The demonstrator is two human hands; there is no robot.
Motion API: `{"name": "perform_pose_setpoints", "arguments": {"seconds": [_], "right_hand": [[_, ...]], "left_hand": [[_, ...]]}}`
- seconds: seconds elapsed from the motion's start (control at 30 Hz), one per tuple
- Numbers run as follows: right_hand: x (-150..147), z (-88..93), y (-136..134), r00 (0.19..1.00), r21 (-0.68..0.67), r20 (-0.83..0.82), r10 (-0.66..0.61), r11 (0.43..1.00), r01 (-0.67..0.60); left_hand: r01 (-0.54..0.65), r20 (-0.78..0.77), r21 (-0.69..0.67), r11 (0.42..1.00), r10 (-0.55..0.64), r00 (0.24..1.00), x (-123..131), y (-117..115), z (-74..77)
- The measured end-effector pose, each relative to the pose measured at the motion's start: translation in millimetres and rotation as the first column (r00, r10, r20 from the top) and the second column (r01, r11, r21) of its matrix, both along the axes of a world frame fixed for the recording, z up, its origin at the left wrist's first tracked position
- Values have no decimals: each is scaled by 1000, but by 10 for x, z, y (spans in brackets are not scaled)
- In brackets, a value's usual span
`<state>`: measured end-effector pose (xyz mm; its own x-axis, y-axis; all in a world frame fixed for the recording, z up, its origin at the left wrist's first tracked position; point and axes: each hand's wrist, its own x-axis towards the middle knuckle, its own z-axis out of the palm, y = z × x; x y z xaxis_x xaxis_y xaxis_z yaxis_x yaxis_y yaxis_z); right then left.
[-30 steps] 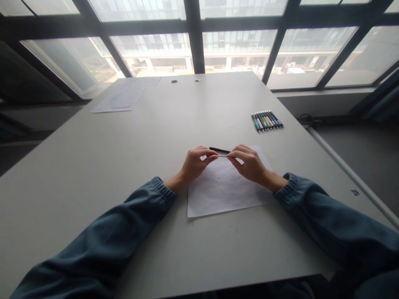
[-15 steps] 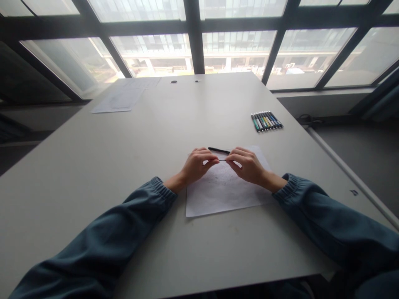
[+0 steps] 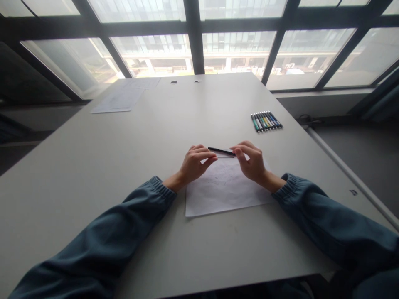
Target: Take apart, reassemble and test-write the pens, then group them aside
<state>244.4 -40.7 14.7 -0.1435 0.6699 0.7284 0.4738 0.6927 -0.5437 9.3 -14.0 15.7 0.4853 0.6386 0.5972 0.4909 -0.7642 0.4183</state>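
Note:
My left hand (image 3: pixel 195 161) pinches one end of a thin dark pen refill (image 3: pixel 225 158) between thumb and fingertips. The refill points right, level above a white sheet of paper (image 3: pixel 222 193) with faint marks on it. My right hand (image 3: pixel 252 161) is at the right end of a black pen (image 3: pixel 220 150), its thumb in front and a fingertip behind. That pen lies slightly tilted just beyond the refill, and its right end is hidden by the thumb. The refill's right tip stops close to the right thumb.
A row of several pens (image 3: pixel 267 121) in different colours lies at the right on the white table (image 3: pixel 149 137). More paper sheets (image 3: pixel 120 97) lie at the far left. Two small round fittings (image 3: pixel 173 82) are near the back edge, before the windows.
My right hand has let go of the refill's right end and moved right and slightly up to the black pen's end. More of the refill shows. My left hand has barely moved.

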Motion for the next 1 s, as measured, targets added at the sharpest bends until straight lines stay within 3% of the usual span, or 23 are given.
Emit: {"name": "perform_pose_setpoints", "arguments": {"seconds": [0.07,0.17,0.33,0.43,0.67,0.87,1.0], "right_hand": [[12,-25,40,989,-41,-66,-129,991,126],[45,-93,117,977,-92,-8,-213,973,211],[87,-193,169,941,-130,311,-130,976,178],[86,-202,153,910,-160,406,-84,974,162],[90,-180,139,862,-120,445,-241,938,324],[104,-189,160,870,-181,458,-180,940,289],[110,-196,165,867,-194,456,-203,928,319]], "left_hand": [[0,0,2,1000,0,1000,0,0,4],[9,2,6,1000,-9,1000,0,-4,9],[-8,11,8,1000,8,1000,-10,14,11],[-21,38,23,1000,20,999,-25,47,13],[-81,63,-7,997,81,995,-67,127,-8],[-75,73,-11,997,75,994,-73,140,4],[-86,109,5,996,85,990,-93,164,7]]}}
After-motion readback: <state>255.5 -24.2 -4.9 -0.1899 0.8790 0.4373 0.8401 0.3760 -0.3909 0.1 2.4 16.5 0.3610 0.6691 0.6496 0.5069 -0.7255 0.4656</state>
